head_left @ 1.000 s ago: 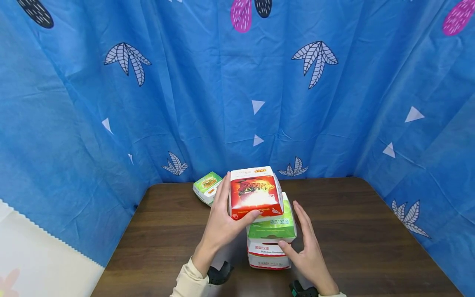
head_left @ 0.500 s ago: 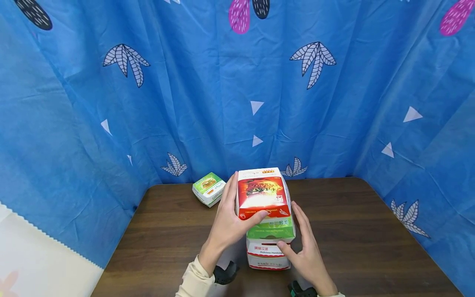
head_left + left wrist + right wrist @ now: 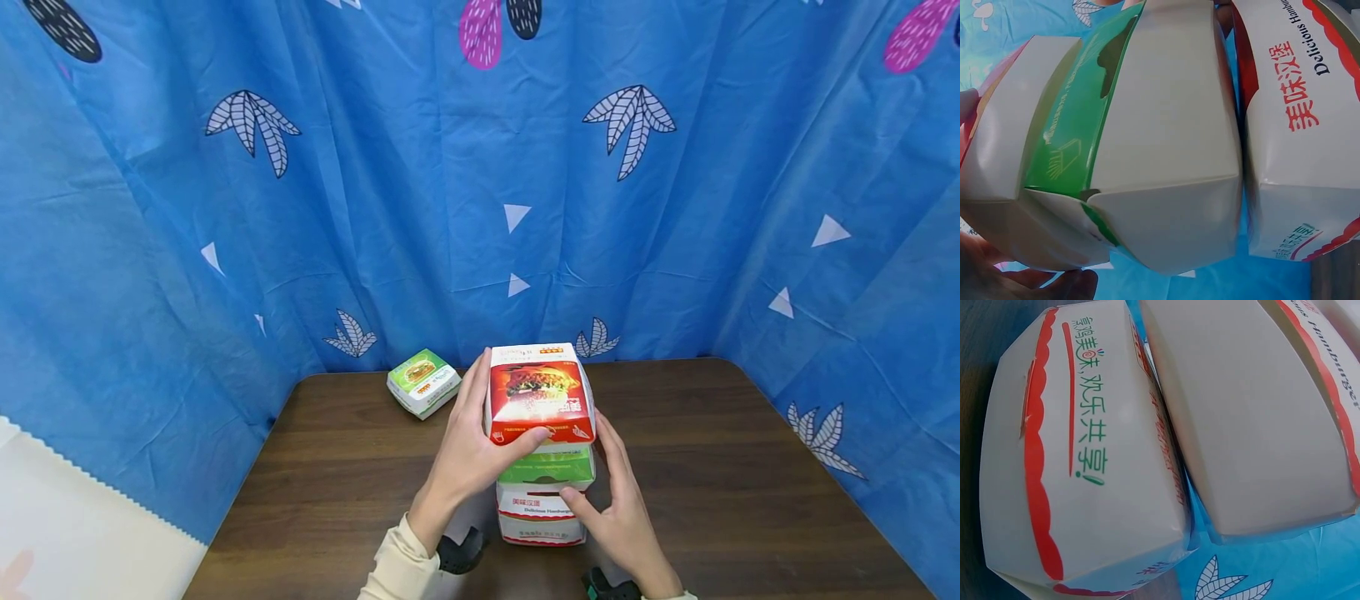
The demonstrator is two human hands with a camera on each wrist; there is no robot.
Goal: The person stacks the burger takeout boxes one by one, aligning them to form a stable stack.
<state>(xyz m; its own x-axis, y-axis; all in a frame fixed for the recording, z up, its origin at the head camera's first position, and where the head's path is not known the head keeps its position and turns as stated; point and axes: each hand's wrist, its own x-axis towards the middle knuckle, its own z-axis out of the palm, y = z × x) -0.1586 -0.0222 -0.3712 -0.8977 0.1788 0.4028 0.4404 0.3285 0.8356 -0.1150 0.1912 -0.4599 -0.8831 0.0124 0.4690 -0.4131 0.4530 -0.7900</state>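
Observation:
My left hand (image 3: 472, 442) grips a red and white burger box (image 3: 538, 396), fingers along its left side and thumb over its front edge. Directly below is a burger box with a green front (image 3: 547, 469). Under that stands a white burger box (image 3: 538, 518) with red scalloped trim, on the table. In the left wrist view, fingers (image 3: 1054, 284) lie beneath the red box, close against the green-edged box (image 3: 1166, 125). My right hand (image 3: 622, 508) stands at the stack's right, fingers nearly straight along the side, thumb near the front; it is outside the right wrist view.
A green and white burger box (image 3: 423, 383) sits at the back left of the brown wooden table (image 3: 337, 475). A blue patterned curtain (image 3: 420, 208) hangs behind and along both sides.
My left hand has carried the red box rightward and slightly down, lining it up over the green box. The right hand has stayed almost still. The back-left box shows more fully now.

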